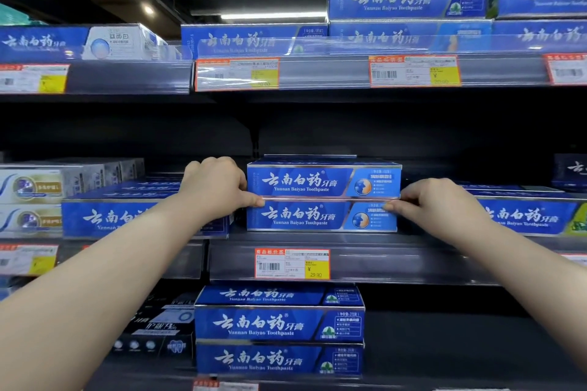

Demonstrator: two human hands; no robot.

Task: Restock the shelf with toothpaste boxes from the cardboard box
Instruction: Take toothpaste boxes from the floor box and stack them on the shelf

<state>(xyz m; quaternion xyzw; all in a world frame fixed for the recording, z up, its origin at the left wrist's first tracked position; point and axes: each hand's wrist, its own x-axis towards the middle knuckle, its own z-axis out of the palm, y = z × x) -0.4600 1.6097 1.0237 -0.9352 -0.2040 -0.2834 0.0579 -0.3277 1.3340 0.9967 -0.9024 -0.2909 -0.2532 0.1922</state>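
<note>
Head view: left hand [212, 187], right hand [435, 200] grip stacked Yunnan Baiyao Toothpaste boxes [317, 187].

One left hand [216, 190], one right hand [436, 205], two stacked toothpaste boxes [301, 200].

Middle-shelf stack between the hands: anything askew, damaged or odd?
Minor only. In the stack, the top toothpaste box overhangs the lower box slightly at the right end, not flush. The left hand and right hand grip the stack's ends at the seam. No damage visible.

"Yunnan Baiyao Toothpaste" on toothpaste boxes [324, 182]; price tag [292, 263] "29.90"
</note>
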